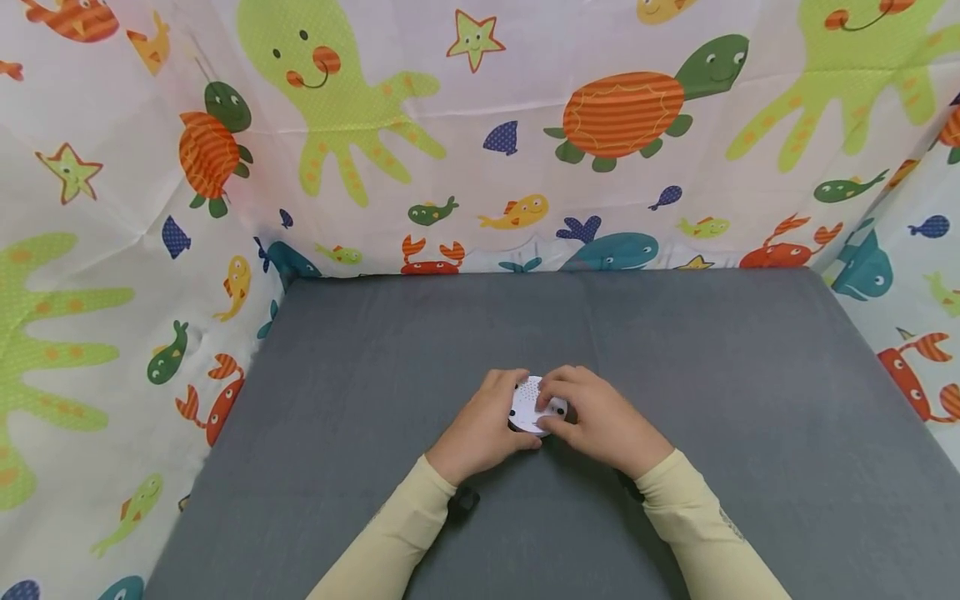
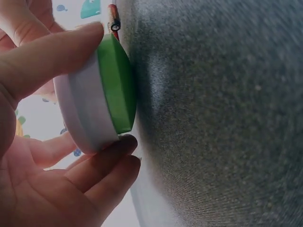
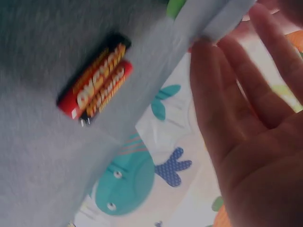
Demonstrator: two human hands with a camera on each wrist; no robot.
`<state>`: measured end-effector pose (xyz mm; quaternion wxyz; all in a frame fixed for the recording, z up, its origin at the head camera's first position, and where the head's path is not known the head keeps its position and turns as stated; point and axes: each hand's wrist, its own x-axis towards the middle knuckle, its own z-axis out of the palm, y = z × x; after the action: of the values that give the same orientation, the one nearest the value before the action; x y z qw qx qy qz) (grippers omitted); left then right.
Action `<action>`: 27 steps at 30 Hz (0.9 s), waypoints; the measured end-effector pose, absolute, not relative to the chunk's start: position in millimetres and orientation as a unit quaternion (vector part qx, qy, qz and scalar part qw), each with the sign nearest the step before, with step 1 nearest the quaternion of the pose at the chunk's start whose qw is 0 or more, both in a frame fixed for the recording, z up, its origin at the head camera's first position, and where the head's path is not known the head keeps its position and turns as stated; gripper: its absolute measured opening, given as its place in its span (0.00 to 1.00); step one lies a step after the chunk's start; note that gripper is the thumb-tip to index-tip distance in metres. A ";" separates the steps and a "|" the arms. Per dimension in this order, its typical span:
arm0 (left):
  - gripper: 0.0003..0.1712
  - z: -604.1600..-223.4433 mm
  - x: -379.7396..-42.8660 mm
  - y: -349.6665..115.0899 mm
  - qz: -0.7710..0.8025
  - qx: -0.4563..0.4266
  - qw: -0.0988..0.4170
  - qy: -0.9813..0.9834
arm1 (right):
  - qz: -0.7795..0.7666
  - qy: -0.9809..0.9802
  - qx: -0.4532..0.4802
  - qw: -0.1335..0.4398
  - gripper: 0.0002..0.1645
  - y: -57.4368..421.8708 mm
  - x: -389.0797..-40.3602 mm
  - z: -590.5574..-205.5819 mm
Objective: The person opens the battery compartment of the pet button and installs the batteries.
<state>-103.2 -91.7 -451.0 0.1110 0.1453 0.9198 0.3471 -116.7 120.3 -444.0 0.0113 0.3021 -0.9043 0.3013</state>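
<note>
A small round device (image 1: 531, 406) with a white, perforated face and dark spots is held between both hands. Seen from the left wrist, its white body (image 2: 87, 106) joins a green base (image 2: 117, 85), tilted on edge close to the grey cloth. My left hand (image 1: 483, 425) grips the device's left side, thumb on one edge and fingers on the opposite edge. My right hand (image 1: 596, 417) has its fingers bent over the device's face and right edge, thumb near the lower rim. Two red and black batteries (image 3: 94, 78) lie side by side near the right hand; the head view hides them.
A grey cloth-covered table (image 1: 390, 333) spreads around the hands. Patterned curtains (image 1: 480, 192) with sea animals enclose its back and both sides. A dark wrist strap piece (image 1: 463, 502) shows below the left wrist.
</note>
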 end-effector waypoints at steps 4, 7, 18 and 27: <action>0.56 -450.1 -102.5 -90.9 0.335 0.153 0.110 0.923 | 0.256 -0.912 0.318 0.032 0.13 119.3 -114.9 -440.1; 0.57 -450.1 -101.9 -91.0 0.324 0.167 0.105 0.925 | 0.230 -0.913 0.336 0.036 0.14 117.5 -114.0 -437.2; 0.53 -451.4 -101.3 -91.4 0.285 0.207 0.083 0.932 | 0.187 -0.883 0.415 0.117 0.13 114.2 -114.2 -441.6; 0.49 -451.5 -101.2 -91.1 0.283 0.210 0.080 0.932 | 0.190 -0.884 0.410 0.121 0.13 114.6 -113.6 -444.4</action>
<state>-101.2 -91.1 -451.5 0.0804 0.2101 0.9323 0.2831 -113.6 114.6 -444.4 0.1211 0.4100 -0.8839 0.1897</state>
